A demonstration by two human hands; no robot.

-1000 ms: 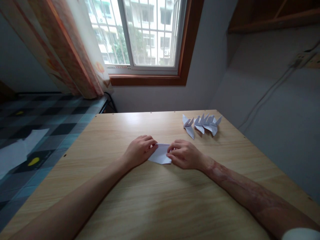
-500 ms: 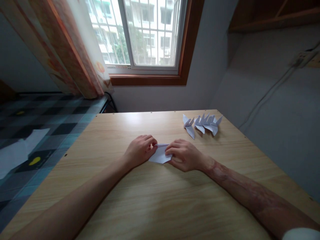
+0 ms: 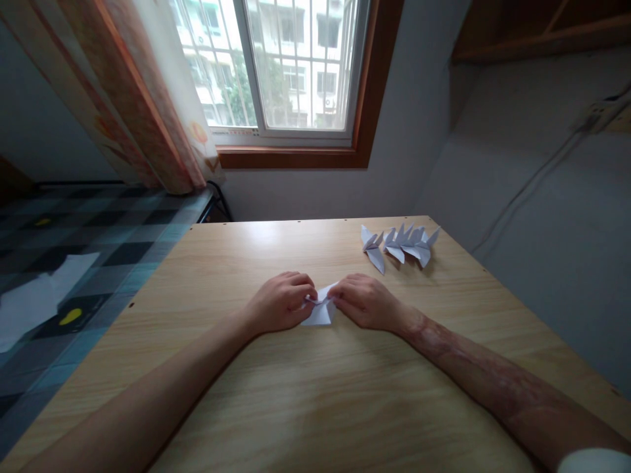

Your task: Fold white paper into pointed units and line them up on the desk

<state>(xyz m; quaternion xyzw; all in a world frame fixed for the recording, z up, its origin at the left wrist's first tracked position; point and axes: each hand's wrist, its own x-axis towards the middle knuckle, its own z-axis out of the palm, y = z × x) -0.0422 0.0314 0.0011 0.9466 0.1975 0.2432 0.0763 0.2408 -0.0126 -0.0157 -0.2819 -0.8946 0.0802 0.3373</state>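
A small folded white paper (image 3: 322, 310) lies on the light wooden table (image 3: 315, 394) near its middle. My left hand (image 3: 282, 302) pinches the paper's left side, fingers curled over its top edge. My right hand (image 3: 365, 301) pinches its right side, fingertips meeting the left hand's at the paper's upper edge. The paper's lower point rests on the wood. Both forearms lie across the table toward me.
Several finished folded paper pieces (image 3: 400, 243) lie in a row at the table's far right. A wall runs along the right edge. A bed with a checked cover (image 3: 73, 256) and a white sheet (image 3: 39, 295) stands left. A window (image 3: 276, 66) is behind.
My hands have drawn closer together. The paper, flat and wide a second ago, is now folded narrower, with its upper edge lifted between my fingertips.
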